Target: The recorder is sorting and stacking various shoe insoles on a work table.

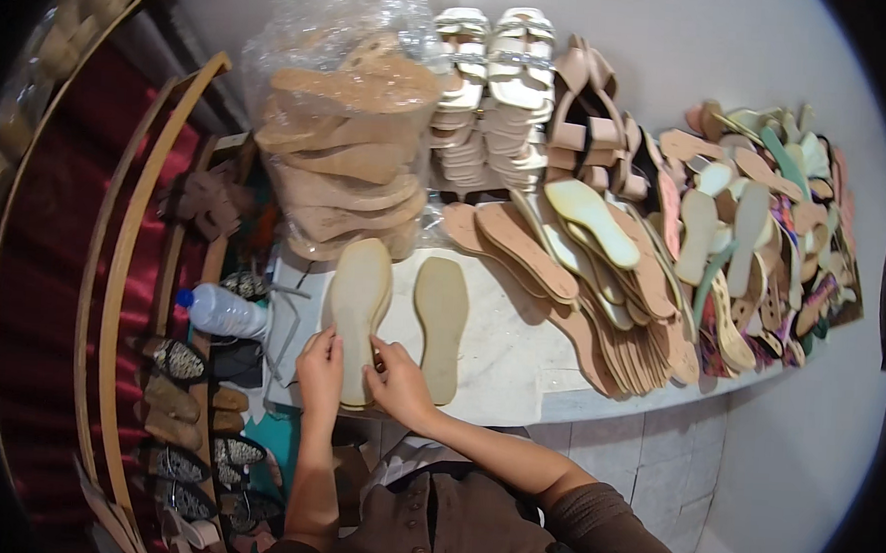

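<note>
A cream shoe sole lies upright before me near the table's front edge, and a lighter rim shows around it. My left hand pinches its left edge, thumb and forefinger together. On the opposite edge my right hand grips the same sole at its narrow waist, fingers bent. Whether another layer sits under this sole I cannot tell. Just to the right, apart from both hands, a flat beige sole rests on the white tabletop.
A clear plastic bag of tan soles stands behind. White sandals are stacked at the back. Fanned insoles and a heap of mixed shoe parts fill the right. At left are a water bottle and a shoe rack.
</note>
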### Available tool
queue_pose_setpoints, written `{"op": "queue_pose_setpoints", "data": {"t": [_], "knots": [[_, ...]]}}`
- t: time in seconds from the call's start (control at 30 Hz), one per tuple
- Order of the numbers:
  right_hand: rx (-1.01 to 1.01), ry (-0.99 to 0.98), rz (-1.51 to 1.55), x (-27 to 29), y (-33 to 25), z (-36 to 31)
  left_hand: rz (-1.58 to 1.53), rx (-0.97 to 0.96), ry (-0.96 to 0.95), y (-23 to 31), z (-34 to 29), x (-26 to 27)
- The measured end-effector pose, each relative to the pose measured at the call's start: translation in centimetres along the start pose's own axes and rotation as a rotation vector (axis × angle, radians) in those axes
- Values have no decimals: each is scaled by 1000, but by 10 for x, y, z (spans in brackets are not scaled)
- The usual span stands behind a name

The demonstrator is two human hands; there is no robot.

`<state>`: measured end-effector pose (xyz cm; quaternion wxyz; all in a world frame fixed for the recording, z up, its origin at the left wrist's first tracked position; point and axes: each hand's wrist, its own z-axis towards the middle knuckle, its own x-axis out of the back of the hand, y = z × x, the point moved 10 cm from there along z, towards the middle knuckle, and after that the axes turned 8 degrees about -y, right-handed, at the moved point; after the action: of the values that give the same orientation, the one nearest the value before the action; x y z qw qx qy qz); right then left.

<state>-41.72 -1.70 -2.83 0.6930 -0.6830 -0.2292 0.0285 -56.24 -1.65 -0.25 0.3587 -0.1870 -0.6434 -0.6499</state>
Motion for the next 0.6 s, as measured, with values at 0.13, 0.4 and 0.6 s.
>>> {"op": "queue_pose_setpoints", "data": {"t": [0.13, 0.4, 0.6], "knots": [[18, 4, -208, 6, -11, 0, -26, -3, -43, 7, 5, -1], [53, 142, -257, 67, 12, -21, 302, -111, 65, 77, 1, -7], [-52, 318, -309, 178, 60, -67, 125, -401, -151, 168, -23, -89]]}}
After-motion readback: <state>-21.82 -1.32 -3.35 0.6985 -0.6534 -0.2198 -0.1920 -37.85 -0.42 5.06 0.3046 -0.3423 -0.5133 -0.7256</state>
